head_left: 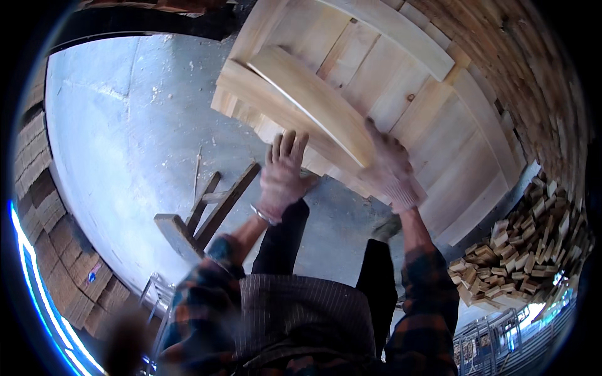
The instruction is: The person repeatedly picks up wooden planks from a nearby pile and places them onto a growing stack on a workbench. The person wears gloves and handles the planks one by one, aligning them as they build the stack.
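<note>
A pale wooden board (313, 100) lies slantwise over the near left part of a broad stack of planks (382, 69). My right hand (390, 164), in a light work glove, grips the near right end of this board, with some fingers hidden behind it. My left hand (285, 168), gloved too, is at the near edge of the stack with its fingers stretched out and slightly apart. Nothing shows in it. Whether its fingertips touch the stack's edge, I cannot tell. Beneath the board, another plank (269, 100) runs along the stack's near left side.
Two loose boards, a far one (395, 28) and a right one (486, 125), rest on the stack. A wooden trestle (213, 203) stands on the grey floor (144, 125) at left. Short offcuts (520, 250) are heaped at right. Timber stacks (63, 257) line the left wall.
</note>
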A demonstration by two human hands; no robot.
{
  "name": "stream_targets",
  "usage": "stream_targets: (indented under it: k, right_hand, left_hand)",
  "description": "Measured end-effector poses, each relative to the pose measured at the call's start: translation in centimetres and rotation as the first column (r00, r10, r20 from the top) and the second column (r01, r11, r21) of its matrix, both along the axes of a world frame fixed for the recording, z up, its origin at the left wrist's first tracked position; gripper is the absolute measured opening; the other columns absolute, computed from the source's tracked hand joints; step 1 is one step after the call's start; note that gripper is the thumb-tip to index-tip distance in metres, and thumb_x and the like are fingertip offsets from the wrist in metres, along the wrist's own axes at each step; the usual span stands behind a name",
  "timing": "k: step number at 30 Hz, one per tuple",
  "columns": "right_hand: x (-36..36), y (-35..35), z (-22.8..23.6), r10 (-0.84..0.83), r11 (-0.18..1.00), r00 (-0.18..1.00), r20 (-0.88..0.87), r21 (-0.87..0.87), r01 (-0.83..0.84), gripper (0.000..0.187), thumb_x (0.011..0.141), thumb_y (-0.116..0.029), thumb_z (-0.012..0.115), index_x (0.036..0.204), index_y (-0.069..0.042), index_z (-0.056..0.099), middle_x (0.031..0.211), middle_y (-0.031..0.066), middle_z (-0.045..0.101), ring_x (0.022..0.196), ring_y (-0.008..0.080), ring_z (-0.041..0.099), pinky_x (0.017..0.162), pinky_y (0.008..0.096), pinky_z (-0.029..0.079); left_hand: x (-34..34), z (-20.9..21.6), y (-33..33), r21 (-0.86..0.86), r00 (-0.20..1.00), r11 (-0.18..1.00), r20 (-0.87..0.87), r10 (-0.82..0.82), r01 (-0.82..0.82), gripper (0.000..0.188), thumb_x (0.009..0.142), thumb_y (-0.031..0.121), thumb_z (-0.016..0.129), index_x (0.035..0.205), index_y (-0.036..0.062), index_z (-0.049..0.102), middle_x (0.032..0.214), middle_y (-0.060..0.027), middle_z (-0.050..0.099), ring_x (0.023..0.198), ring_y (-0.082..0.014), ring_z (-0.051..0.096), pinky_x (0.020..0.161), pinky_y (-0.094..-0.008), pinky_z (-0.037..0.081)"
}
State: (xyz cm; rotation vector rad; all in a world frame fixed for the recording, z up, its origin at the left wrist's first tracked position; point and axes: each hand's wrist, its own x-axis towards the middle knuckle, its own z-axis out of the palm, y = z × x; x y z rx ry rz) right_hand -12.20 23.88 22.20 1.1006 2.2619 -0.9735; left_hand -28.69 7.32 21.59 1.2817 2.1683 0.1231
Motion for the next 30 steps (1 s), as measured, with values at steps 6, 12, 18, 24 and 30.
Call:
stream_targets:
  k: [6, 12, 18, 24, 30]
  right_hand:
    - [13.6, -0.7, -0.7, -0.103, 0.969, 0.979, 0.175, 0.239, 0.059, 0.102, 0.058, -0.016, 0.076, 0.147, -0.017, 0.026, 0.127, 0.0153, 0.048, 0.114, 0.0359, 0.05, 0.099, 0.047, 0.039]
    - [19.7, -2.6, -7.1, -0.153, 0.912, 0.97, 0.189, 0.405, 0.065, 0.103, 0.058, -0.011, 0.074, 0.148, -0.017, 0.025, 0.125, 0.0153, 0.047, 0.115, 0.0361, 0.049, 0.099, 0.0457, 0.039]
    - [18.1, -2.6, -1.1, -0.546, 0.822, 0.837, 0.021, -0.178, 0.541, 0.097, 0.055, 0.003, 0.068, 0.146, -0.014, 0.036, 0.116, 0.0152, 0.051, 0.109, 0.0343, 0.053, 0.091, 0.0378, 0.048]
    - [12.0, -7.6, 4.9, -0.874, 0.454, 0.47, -0.124, -0.555, 0.697, 0.092, 0.054, 0.004, 0.066, 0.141, -0.016, 0.046, 0.119, 0.0065, 0.051, 0.104, 0.0211, 0.056, 0.087, 0.0332, 0.054]
    - [2.8, -8.7, 2.1, -0.469, 0.883, 0.748, -0.47, -0.275, 0.38, 0.099, 0.055, -0.023, 0.085, 0.142, -0.02, 0.039, 0.127, 0.0173, 0.048, 0.112, 0.0371, 0.052, 0.095, 0.0449, 0.045]
  left_hand:
    - [-3.2, -4.7, 6.4, -0.213, 0.858, 0.879, -0.213, -0.467, 0.426, 0.109, 0.057, 0.048, 0.08, 0.148, 0.0192, 0.029, 0.147, -0.0093, 0.032, 0.138, -0.0359, 0.024, 0.111, -0.0538, 0.02]
    - [-3.0, -4.5, 7.5, -0.347, 0.791, 0.794, -0.19, -0.581, 0.5, 0.106, 0.055, 0.042, 0.083, 0.144, 0.0152, 0.033, 0.139, -0.0065, 0.038, 0.135, -0.0292, 0.028, 0.109, -0.0485, 0.026]
    - [-3.4, -4.7, 5.2, -0.427, 0.759, 0.78, -0.27, -0.592, 0.457, 0.101, 0.067, 0.049, 0.076, 0.149, 0.0163, 0.027, 0.149, -0.0099, 0.031, 0.141, -0.0339, 0.021, 0.113, -0.0512, 0.021]
    - [2.2, -0.4, 4.2, 0.001, 0.826, 0.986, 0.547, 0.137, -0.164, 0.074, 0.08, 0.022, 0.067, 0.144, 0.0053, 0.032, 0.127, -0.0105, 0.047, 0.106, -0.0201, 0.053, 0.081, -0.0283, 0.048]
    - [-2.2, 0.5, 4.9, -0.035, 0.241, 0.666, 0.917, 0.318, -0.745, 0.034, 0.083, 0.009, 0.056, 0.116, -0.0015, 0.054, 0.094, -0.0093, 0.066, 0.086, -0.0166, 0.064, 0.075, -0.0277, 0.054]
